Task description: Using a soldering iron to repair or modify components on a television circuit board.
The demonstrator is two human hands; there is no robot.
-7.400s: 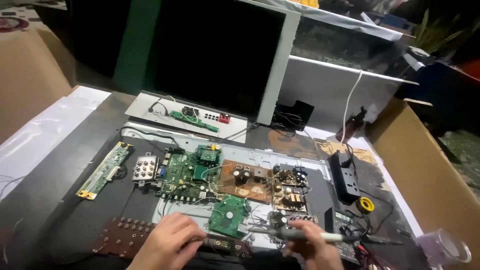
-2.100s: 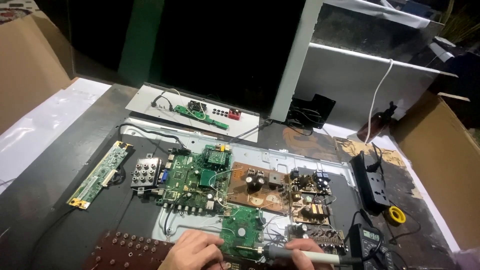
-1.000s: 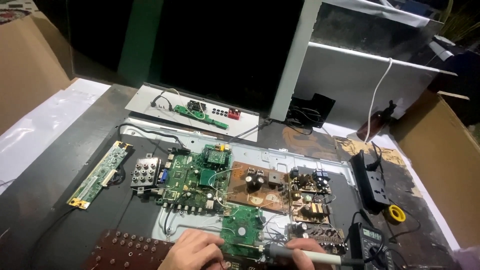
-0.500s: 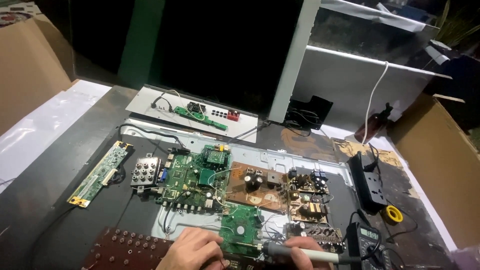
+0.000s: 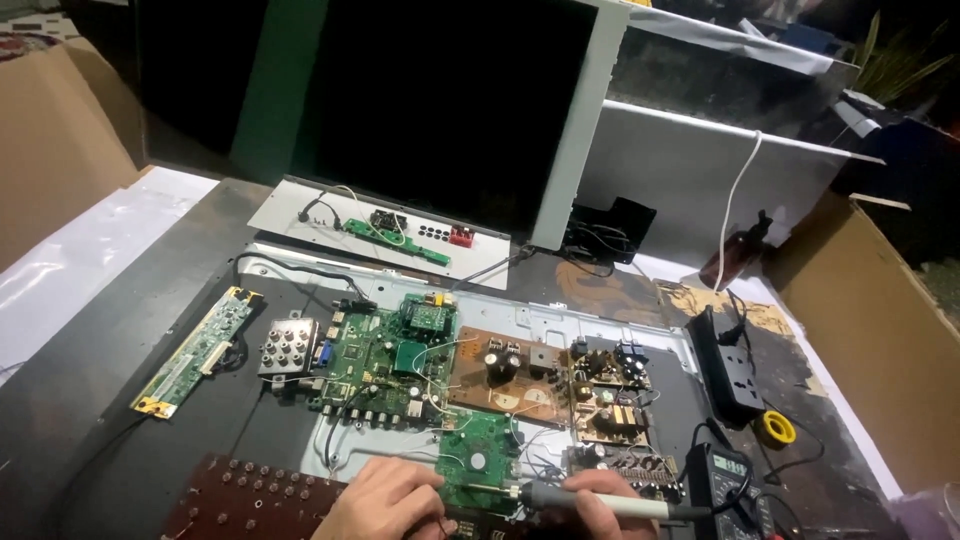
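At the bottom edge my right hand (image 5: 600, 510) grips a soldering iron (image 5: 590, 498) with a grey handle, lying nearly level, its tip pointing left at the lower edge of a small green circuit board (image 5: 478, 458). Just left of that tip my left hand (image 5: 385, 500) is curled, fingers pinched near the board's lower edge; what it pinches is too small to tell. Both hands rest over a metal chassis plate (image 5: 300, 270) carrying a large green main board (image 5: 385, 365) and brown power boards (image 5: 560, 380).
A brown perforated board (image 5: 245, 495) lies left of my left hand. A long narrow green board (image 5: 195, 350) sits far left. A multimeter (image 5: 725, 480), a black power strip (image 5: 730, 365) and a yellow solder roll (image 5: 776, 428) are on the right. A dark screen panel (image 5: 430, 110) stands behind; cardboard flanks both sides.
The camera has risen and shifted slightly, so the hands sit lower in view. Both hands stay at the small green board, the iron tip holding near the same spot.
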